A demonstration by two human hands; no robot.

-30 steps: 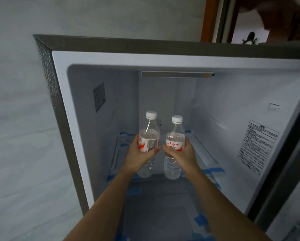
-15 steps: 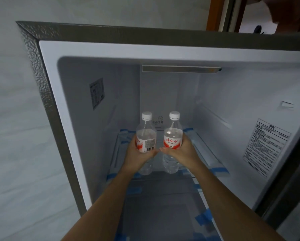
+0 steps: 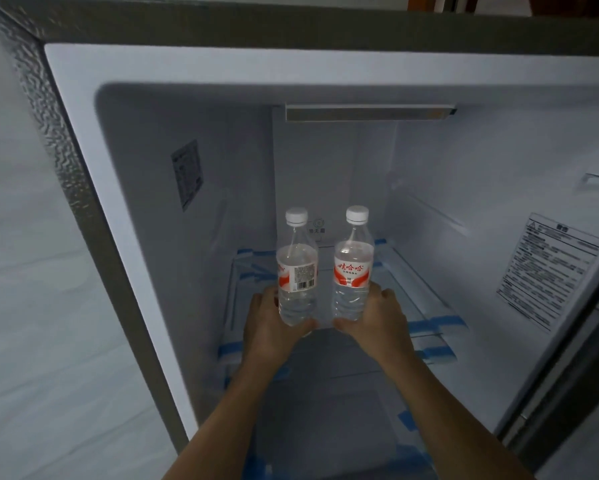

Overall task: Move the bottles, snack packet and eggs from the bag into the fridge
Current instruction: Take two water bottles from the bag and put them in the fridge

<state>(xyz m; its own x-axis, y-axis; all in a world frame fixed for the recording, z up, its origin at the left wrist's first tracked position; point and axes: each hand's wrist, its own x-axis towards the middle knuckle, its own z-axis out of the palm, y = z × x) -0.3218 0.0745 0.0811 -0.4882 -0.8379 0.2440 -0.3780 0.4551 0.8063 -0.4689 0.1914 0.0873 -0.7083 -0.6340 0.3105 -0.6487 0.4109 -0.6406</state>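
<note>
Two clear water bottles with white caps and red-and-white labels stand upright side by side inside the open fridge (image 3: 125,237), over its glass shelf (image 3: 426,299). My left hand (image 3: 270,323) grips the lower part of the left bottle (image 3: 296,271), whose barcode faces me. The base of the right bottle (image 3: 353,268) is held by my right hand (image 3: 377,320). Both hands are inside the compartment. Whether the bottles rest on the shelf I cannot tell. Bag, snack packet and eggs are out of view.
The shelf carries blue tape strips (image 3: 436,322) along its edges and nothing else. A lower compartment (image 3: 326,427) with more blue tape lies beneath my forearms. A printed label (image 3: 551,268) is on the right wall, a light bar (image 3: 367,112) at the top back.
My hands have slid down from the bottles' labels to their bases, and the bottles have gone deeper into the fridge. My head has come closer to the compartment.
</note>
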